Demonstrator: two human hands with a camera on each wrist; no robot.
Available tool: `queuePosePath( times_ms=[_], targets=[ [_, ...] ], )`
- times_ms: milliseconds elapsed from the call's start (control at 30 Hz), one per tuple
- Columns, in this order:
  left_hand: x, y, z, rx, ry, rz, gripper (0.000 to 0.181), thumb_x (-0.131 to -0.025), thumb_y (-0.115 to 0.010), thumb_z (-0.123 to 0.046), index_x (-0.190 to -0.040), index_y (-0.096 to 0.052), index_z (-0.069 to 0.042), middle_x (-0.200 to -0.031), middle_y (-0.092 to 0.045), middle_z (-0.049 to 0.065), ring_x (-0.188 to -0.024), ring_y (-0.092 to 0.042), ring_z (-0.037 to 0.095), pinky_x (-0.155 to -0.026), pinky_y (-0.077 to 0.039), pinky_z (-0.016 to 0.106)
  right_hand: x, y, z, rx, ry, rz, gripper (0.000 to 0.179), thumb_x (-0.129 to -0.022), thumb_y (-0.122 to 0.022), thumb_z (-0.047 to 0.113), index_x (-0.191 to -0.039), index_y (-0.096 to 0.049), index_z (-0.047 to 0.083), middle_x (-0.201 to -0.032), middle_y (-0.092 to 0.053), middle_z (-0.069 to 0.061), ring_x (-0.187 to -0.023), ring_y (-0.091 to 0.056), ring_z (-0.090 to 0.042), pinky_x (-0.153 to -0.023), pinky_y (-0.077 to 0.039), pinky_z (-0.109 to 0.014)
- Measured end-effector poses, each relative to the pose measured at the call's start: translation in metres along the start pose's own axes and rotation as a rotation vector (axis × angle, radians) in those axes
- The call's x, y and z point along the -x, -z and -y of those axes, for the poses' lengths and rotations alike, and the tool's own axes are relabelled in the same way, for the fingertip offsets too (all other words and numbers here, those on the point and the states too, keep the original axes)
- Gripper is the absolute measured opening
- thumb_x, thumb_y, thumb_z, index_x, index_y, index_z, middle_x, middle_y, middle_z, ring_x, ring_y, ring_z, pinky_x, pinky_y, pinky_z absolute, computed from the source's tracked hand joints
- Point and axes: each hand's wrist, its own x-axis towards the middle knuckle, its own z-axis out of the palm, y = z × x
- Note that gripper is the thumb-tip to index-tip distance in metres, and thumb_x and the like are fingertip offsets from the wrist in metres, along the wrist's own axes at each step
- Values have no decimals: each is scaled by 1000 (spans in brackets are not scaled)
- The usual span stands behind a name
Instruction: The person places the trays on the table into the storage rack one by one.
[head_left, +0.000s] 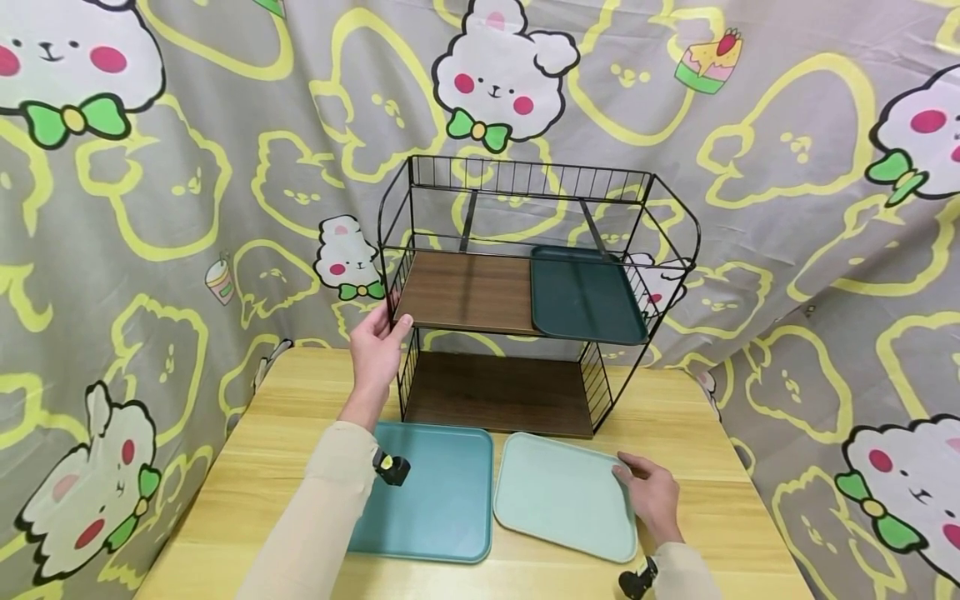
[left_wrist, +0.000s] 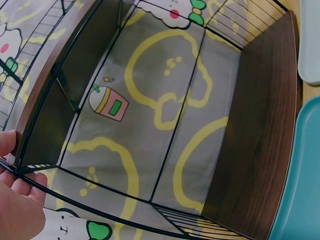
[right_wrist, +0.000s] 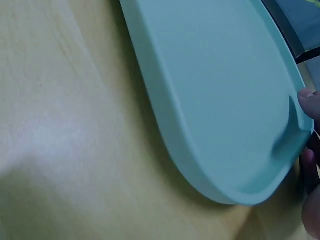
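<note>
Gripping the front left corner of the rack (head_left: 465,290) at its upper board, the left hand (head_left: 377,354) reaches forward and up, its arm stretched from the bottom of the head view in a long diagonal. Its thumb lies at the front edge of the board, while the fingers curl round the outer side of the black wire frame, so the corner is held between them; the left wrist view shows the thumb on one side and bent fingers on the other. The cream left sleeve (head_left: 311,508) passes over the left part of a teal tray (head_left: 438,500) on the table (head_left: 697,425), in front of the rack. Lower and nearer to the body, the right hand (head_left: 656,500) is at the right edge of a pale green tray (head_left: 566,496), pinching its rim with the thumb above and the fingers below, the wrist bent inward toward the tray. This pale tray sits at a slant just beside the teal one; whether its gripped edge is raised from the table, I cannot tell. A dark green tray (head_left: 588,296) lies on the right part of the rack's upper board, its near end jutting past the front edge.
</note>
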Motion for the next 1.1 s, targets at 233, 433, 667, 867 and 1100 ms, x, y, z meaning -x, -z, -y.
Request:
queuePosePath(
  times_ms=[233, 433, 667, 867, 1100],
  targets=[
    [-1, -1, 0, 14, -17, -8, 50, -104, -70, -13, -152, -59, -13, -158, -58, 7, -148, -54, 22, -123, -45, 36, -1, 0, -1, -1, 19, 19, 33, -96, -80, 27, -125, -79, 12, -125, -79, -13, -122, -70, -39, -98, -58, -41],
    [0, -2, -1, 23, -23, -7, 50, -103, -70, -12, -152, -59, -11, -158, -58, 7, -149, -53, 22, -123, -45, 36, -7, -2, 4, 22, 74, 98, 31, -97, -78, 24, -126, -79, 13, -137, -73, -17, -136, -60, -46, -114, -48, -62],
    [-2, 0, 1, 37, -21, 0, 51, -103, -70, -12, -152, -58, -12, -158, -58, 5, -149, -53, 20, -123, -45, 33, -12, -9, 5, 72, 129, 75, 23, -94, -80, 21, -116, -84, 14, -124, -77, -16, -125, -67, -43, -107, -52, -60],
    [-2, 0, 2, 31, -11, 2, 51, -103, -70, -13, -153, -57, -11, -159, -57, 6, -149, -53, 20, -124, -44, 33, -14, -13, 3, 92, 154, 36, 16, -95, -80, 18, -109, -85, 14, -116, -80, -13, -117, -72, -39, -103, -55, -57],
    [0, -1, 1, 18, -20, -3, 50, -103, -71, -14, -152, -59, -13, -158, -58, 5, -148, -54, 20, -123, -45, 34, -15, -11, 3, 84, 170, 26, 12, -94, -82, 18, -103, -86, 13, -110, -82, -12, -112, -74, -39, -98, -58, -56]
  ],
)
